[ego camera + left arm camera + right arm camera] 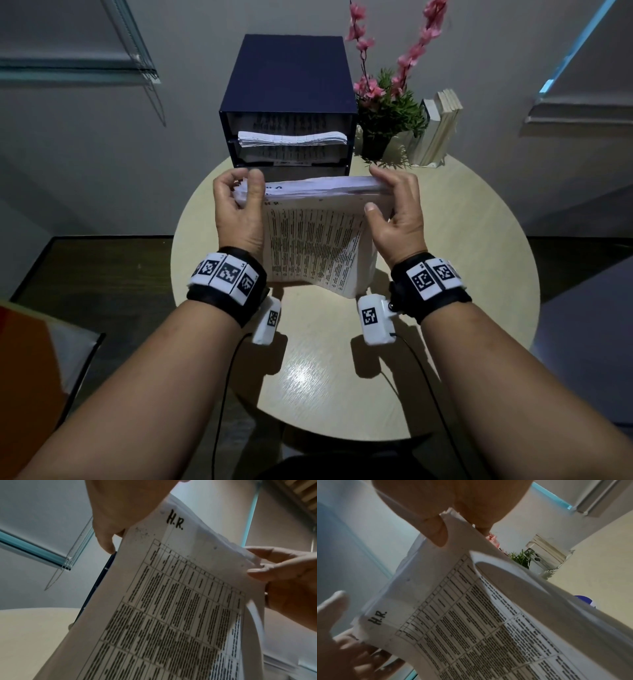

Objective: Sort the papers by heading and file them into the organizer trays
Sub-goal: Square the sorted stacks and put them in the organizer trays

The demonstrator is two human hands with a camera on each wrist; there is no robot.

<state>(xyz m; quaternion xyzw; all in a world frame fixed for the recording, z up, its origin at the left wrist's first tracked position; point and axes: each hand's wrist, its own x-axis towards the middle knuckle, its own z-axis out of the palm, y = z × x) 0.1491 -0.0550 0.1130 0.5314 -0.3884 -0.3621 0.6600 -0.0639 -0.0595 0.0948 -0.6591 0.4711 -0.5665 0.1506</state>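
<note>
Up front, both hands, left hand [236, 209] and right hand [397, 212], pinch the top corners of a white printed paper stack [308, 246]; its top sheet reads "H.R."

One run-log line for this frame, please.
left hand: grips paper stack | right hand: grips stack | top sheet: "H.R." | organizer: upper trays hold papers
</note>
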